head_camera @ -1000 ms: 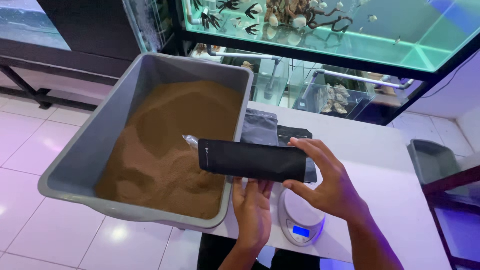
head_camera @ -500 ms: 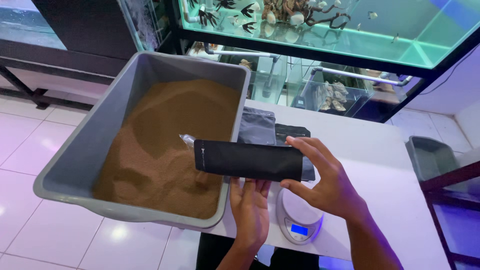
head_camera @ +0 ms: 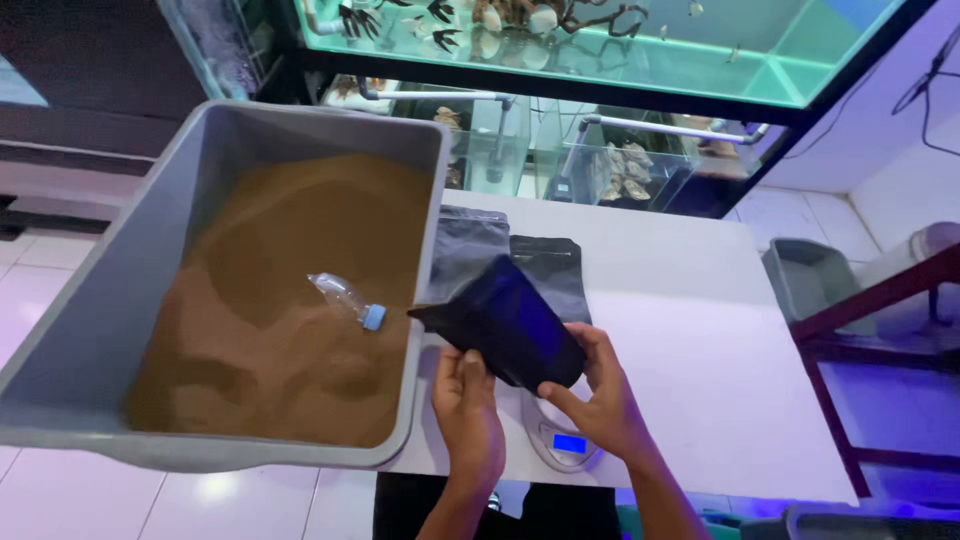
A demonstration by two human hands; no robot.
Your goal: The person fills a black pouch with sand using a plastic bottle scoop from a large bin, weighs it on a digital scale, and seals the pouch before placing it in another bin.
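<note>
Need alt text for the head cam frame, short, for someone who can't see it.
Both hands, left hand and right hand, hold a black pouch tilted above a small digital scale on a white table. To the left, a grey tub of brown sand holds a half-buried clear plastic bottle. More black pouches lie flat behind; aquarium tanks sit beyond.

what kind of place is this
Probably an aquarium shop or fish room: lit glass fish tanks line the back, and a grey tub of brown sand sits beside a small digital scale on the white table.
</note>
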